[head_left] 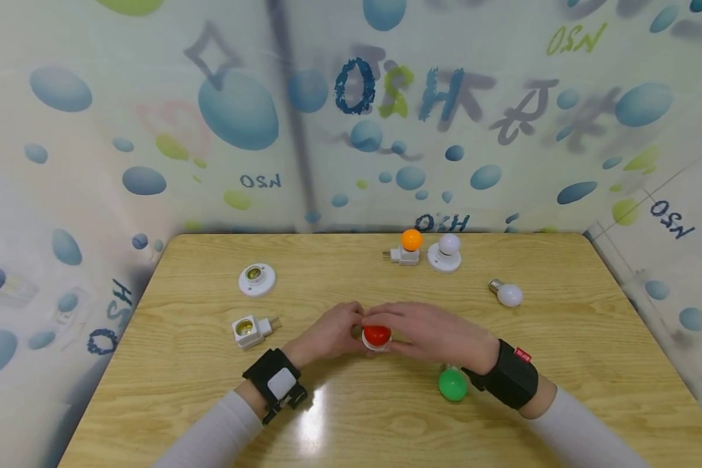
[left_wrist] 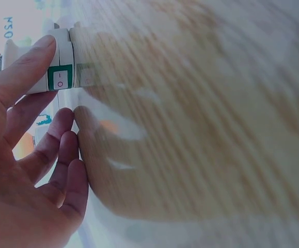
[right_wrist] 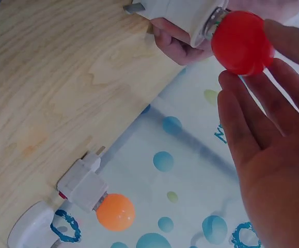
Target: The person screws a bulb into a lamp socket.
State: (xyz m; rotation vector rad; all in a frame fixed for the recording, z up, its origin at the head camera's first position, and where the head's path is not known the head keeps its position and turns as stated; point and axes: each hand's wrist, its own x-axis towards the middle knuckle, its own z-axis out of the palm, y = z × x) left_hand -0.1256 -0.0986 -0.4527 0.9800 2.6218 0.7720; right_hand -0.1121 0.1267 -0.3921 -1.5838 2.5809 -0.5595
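A red bulb (head_left: 377, 335) sits in a white plug-in socket (left_wrist: 38, 64) above or on the wooden table. My left hand (head_left: 333, 333) pinches the socket between thumb and index finger, beside its green-framed switch (left_wrist: 60, 77). Around the red bulb's globe my right hand (head_left: 427, 331) curls its thumb and fingers, palm facing the bulb. In the right wrist view, the bulb's metal base (right_wrist: 214, 23) shows partly outside the socket. A green bulb (head_left: 453, 384) lies near my right wrist.
At the back stand an orange bulb (head_left: 411, 240) in a plug-in socket and a white bulb (head_left: 449, 244) in a round holder. A loose white bulb (head_left: 509, 295) lies to the right. On the left are a round holder (head_left: 257, 280) and a square plug-in socket (head_left: 249, 332), both without bulbs.
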